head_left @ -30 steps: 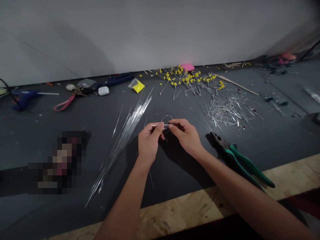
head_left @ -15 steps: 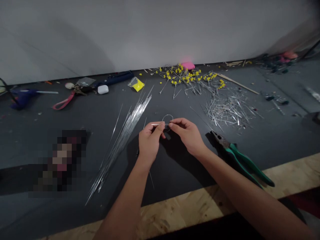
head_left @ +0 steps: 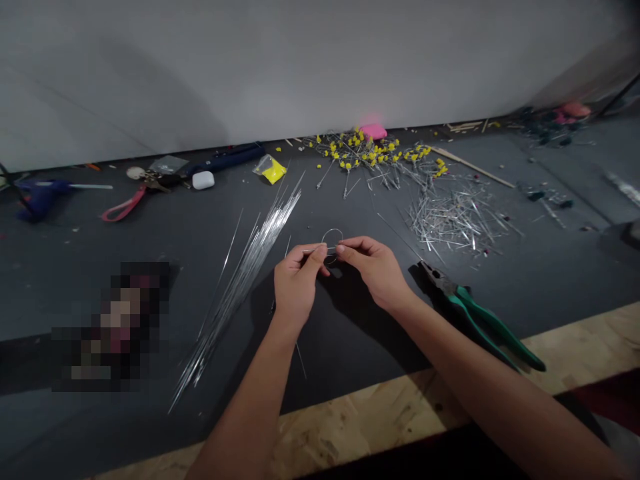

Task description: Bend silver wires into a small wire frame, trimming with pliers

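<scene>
Between my hands is a thin silvery wire [head_left: 332,231] bent into a round loop, with a straight stretch running across it. My left hand [head_left: 296,277] pinches the wire between thumb and fingers. Close by on the other side, my right hand [head_left: 373,267] pinches the same wire at the loop's right edge. Left of my hands lies a long bundle of straight wires [head_left: 240,287]. To the right rest pliers [head_left: 480,313] with green and black handles, their jaws pointing toward the back of the table.
Behind my hands lie a heap of short wire pieces [head_left: 450,220], yellow-tipped wire stems [head_left: 370,153], a pink lump [head_left: 374,131] and a wooden stick [head_left: 473,167]. Further left are a yellow packet [head_left: 273,170], a white case [head_left: 203,180], keys with a pink strap [head_left: 125,205] and a blue glue gun [head_left: 44,199].
Both hands hold the wire loop in nearly the same pose. The whole view has shifted slightly, with things appearing a little further left.
</scene>
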`<state>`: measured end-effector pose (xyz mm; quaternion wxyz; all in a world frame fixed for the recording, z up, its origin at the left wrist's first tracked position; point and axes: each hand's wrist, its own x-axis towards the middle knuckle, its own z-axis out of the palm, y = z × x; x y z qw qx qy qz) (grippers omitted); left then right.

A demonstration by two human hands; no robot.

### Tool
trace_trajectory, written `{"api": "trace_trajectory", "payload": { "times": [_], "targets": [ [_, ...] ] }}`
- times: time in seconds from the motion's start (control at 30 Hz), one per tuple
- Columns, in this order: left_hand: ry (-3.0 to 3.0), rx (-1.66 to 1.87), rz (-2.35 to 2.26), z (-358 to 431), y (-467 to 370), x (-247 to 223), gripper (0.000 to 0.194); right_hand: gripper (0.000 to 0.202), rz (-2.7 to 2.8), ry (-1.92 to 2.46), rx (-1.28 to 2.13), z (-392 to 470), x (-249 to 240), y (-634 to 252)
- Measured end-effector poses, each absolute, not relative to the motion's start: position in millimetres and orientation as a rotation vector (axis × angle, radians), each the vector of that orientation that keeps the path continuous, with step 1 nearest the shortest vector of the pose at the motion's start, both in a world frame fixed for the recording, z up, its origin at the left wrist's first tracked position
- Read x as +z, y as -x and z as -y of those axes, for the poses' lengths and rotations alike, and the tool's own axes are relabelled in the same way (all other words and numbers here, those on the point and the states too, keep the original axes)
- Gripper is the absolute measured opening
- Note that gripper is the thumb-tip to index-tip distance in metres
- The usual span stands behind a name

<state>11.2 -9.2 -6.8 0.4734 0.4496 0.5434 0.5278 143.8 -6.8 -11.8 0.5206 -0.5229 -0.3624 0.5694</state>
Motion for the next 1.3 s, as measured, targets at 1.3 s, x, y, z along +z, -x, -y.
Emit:
{"api": "trace_trajectory", "payload": {
  "times": [1.3],
  "targets": [
    [-0.824, 1.326, -1.082, 8.0, -11.1, -6.7, 0.013, 0.026, 0.974, 1.261, 1.251, 13.1, -10.0, -134.7]
  ]
}}
